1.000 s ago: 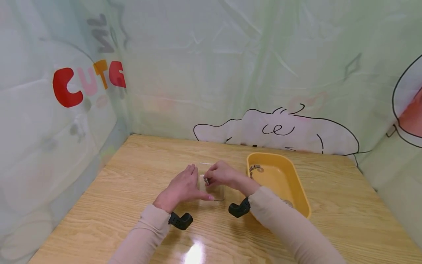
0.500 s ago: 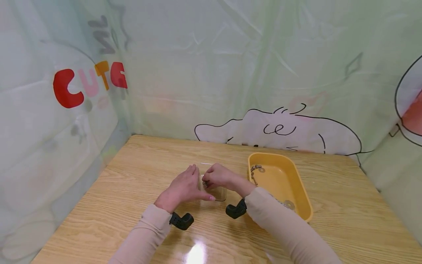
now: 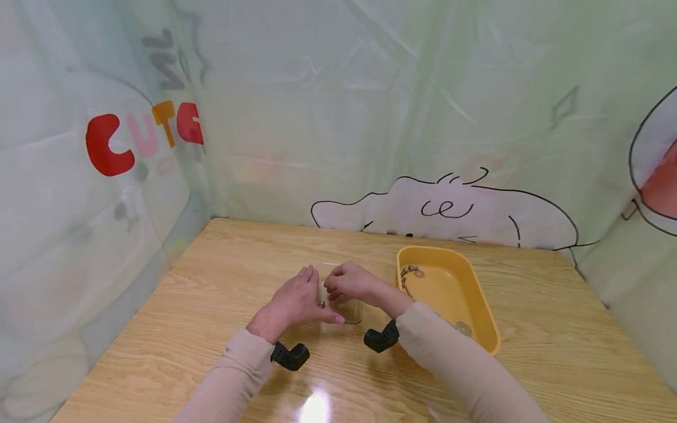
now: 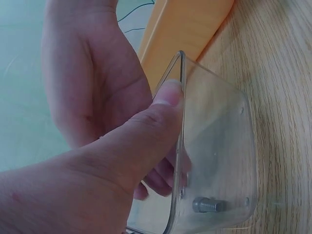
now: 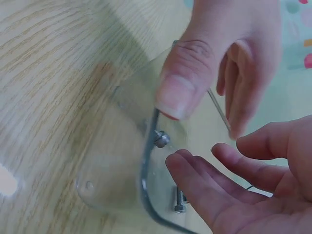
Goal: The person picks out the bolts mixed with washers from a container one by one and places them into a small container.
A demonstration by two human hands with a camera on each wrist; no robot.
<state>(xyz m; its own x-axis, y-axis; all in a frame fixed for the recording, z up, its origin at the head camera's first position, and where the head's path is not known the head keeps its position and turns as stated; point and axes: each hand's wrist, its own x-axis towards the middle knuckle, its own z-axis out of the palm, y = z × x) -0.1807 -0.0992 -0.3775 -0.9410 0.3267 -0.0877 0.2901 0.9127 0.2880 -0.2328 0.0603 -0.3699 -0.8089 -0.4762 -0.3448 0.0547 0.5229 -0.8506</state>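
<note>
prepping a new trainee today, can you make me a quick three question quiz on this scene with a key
1. True or false: the yellow tray stands to the person's right of the clear box.
2. Multiple choice: where does the thumb of the left hand rest?
a) on the yellow tray
b) on the rim of the clear box
c) on the right sleeve
3. Fill the gap: near the right hand, small threaded metal ___ lie inside the clear box.

Key: 1. true; 2. b; 3. screws
</note>
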